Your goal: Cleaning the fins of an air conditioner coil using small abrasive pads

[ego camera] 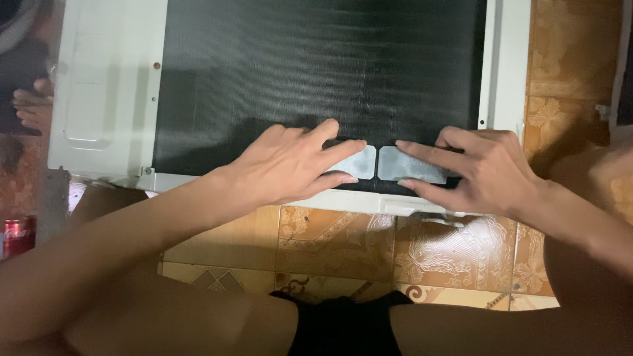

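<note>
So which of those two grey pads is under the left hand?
The grey pad nearer the white panel side, under the left hand; its twin lies beside it under the right hand.

A home floor serving as a repair spot: patterned ochre floor tiles point(343, 244), a white air-conditioner unit point(105, 86) lying flat on them, a red drink can point(16, 236) beside.

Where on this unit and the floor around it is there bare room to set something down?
Free: dark fin panel above both hands; patterned floor tiles between white frame and knees. Crowded: lower edge, where left hand and right hand press two grey pads.
</note>
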